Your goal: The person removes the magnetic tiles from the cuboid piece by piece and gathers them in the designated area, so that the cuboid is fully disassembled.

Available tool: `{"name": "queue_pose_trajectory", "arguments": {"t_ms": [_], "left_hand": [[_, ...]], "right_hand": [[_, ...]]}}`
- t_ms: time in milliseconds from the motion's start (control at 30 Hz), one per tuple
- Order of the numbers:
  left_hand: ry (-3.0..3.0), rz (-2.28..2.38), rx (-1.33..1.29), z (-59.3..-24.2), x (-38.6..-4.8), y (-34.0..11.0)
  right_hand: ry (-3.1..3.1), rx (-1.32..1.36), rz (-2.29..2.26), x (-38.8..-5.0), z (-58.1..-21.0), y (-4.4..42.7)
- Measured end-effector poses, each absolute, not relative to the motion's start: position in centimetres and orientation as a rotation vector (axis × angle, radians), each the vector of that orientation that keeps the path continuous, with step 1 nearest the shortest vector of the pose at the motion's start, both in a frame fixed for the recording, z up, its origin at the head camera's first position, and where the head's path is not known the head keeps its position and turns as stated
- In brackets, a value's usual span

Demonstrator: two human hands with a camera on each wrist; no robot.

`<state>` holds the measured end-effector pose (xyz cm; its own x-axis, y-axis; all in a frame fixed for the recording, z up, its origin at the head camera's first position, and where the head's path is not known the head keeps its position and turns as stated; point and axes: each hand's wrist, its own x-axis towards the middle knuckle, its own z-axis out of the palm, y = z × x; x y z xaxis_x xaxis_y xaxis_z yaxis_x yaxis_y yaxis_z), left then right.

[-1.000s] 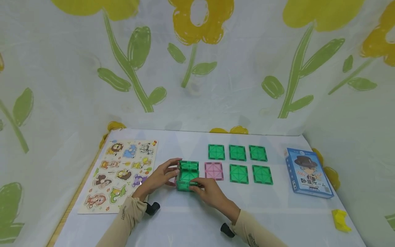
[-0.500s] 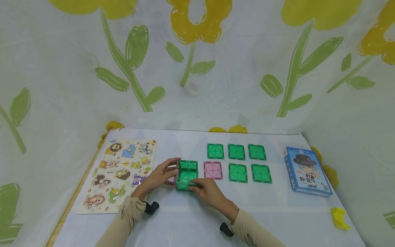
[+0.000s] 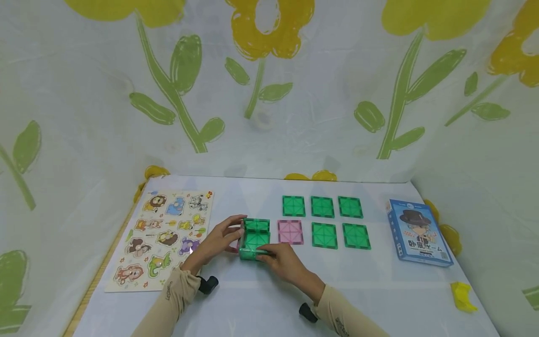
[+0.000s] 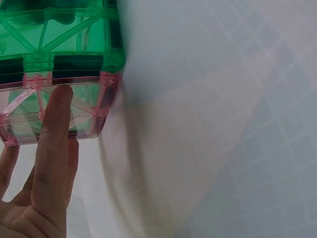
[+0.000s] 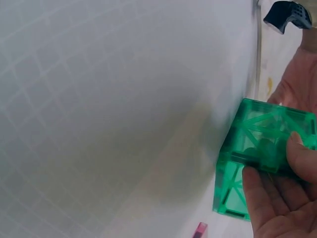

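Note:
Green magnetic tiles (image 3: pixel 257 239) form a small open-topped box in front of me in the head view. Its left wall is a pink magnetic tile (image 4: pixel 54 111), clear in the left wrist view. My left hand (image 3: pixel 219 239) is at that wall, a fairly straight finger touching the pink tile from outside. At the box's near side, my right hand (image 3: pixel 287 263) pinches the green front tile (image 5: pixel 270 136), thumb on one face and fingers on the other. The box's right side shows no wall in the head view.
Right of the box lie a flat pink tile (image 3: pixel 290 232) and several flat green tiles (image 3: pixel 322 207). An animal puzzle board (image 3: pixel 162 234) is at the left. A blue card-game box (image 3: pixel 419 233) and a crumpled yellow piece (image 3: pixel 463 296) lie at the right.
The whole scene shifts slightly left with the head camera. Both hands stay at the box, and the front tile appears tilted a little differently against its base.

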<state>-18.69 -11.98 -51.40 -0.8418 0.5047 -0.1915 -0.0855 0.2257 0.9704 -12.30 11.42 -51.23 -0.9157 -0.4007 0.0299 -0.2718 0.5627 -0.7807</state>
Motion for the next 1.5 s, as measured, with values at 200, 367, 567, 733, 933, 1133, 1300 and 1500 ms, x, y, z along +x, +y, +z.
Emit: {"name": "queue_pose_trajectory", "arguments": {"t_ms": [200,367,567,733,933,1133,1300,1500], "left_hand": [[2.029,1.655,0.386,-51.2,-18.6,-12.0],[2.028,1.653,0.392,-51.1,-18.7,-12.0],[2.023,1.649,0.385,-51.1,-18.7,-12.1],[2.028,1.647,0.387,-51.2,-18.7,-12.1],[2.024,1.657,0.379,-51.2,-18.7,-12.1],[2.012,1.668,0.378,-51.3,-18.6,-12.2],[2.013,1.665,0.386,-51.4,-18.7,-12.2],[2.014,1.664,0.385,-51.5,-18.7,-12.1]], "right_hand": [[2.642,-0.577,-1.282,-12.3,-51.2,11.4],[2.647,-0.583,-1.285,-12.3,-51.3,11.4],[2.633,-0.574,-1.297,-12.3,-51.3,11.4],[2.641,-0.573,-1.309,-12.1,-51.4,11.4],[2.645,-0.581,-1.317,-11.6,-51.7,11.5],[2.646,-0.599,-1.338,-11.3,-52.0,11.7],[2.68,-0.614,-1.326,-11.0,-52.2,11.8],[2.683,-0.606,-1.354,-10.8,-52.3,12.0]]}}
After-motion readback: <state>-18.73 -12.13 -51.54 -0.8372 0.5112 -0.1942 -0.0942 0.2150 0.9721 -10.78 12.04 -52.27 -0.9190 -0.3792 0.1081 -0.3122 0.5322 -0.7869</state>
